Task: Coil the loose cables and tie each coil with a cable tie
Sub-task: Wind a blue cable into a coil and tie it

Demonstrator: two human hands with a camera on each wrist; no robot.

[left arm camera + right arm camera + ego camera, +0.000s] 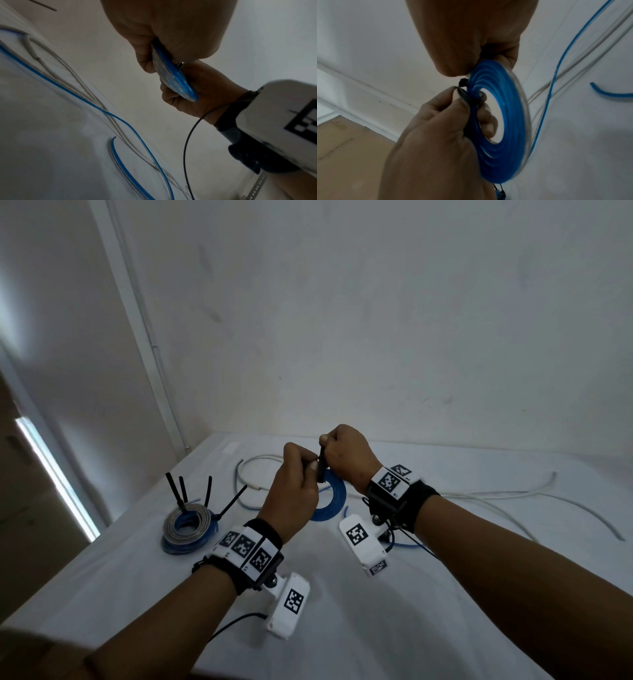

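Two hands [294,491] [346,457] hold one blue coil [501,121]; two tied coils [186,525] rest.

Blue coil [501,121]: flat spiral of blue cable, several turns, open centre; held on edge above the table between both hands.
Black cable tie [467,97]: looped through the coil's centre and over its windings; strap end stands upright above the coil in the head view.
Finished coils [186,525]: grey coil stacked on a blue coil, flat on the table at left; four black tie tails project upward.
Loose white cable [513,494]: uncoiled on the table.
Loose blue cable [68,92]: uncoiled beside it.
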